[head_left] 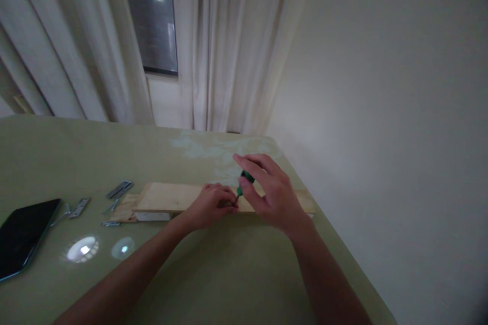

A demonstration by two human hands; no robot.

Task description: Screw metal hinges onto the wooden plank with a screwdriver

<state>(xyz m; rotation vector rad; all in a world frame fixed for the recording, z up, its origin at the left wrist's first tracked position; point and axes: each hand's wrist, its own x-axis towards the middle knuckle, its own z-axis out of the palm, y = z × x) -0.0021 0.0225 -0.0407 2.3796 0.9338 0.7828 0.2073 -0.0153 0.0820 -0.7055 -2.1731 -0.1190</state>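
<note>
A long pale wooden board (168, 196) lies flat on the green table (229, 274). My right hand (272, 193) is closed around a small green-handled screwdriver (244, 181), held upright with its tip down on the board. My left hand (211, 205) rests on the board right beside the tip, its fingers pinched together there; what they hold is too small to make out.
Several metal hinges or brackets (119, 190) lie loose left of the board. A dark tablet (23, 236) sits at the table's left edge. Curtains (224, 51) and a wall stand behind; the table's right edge runs close to the board's end.
</note>
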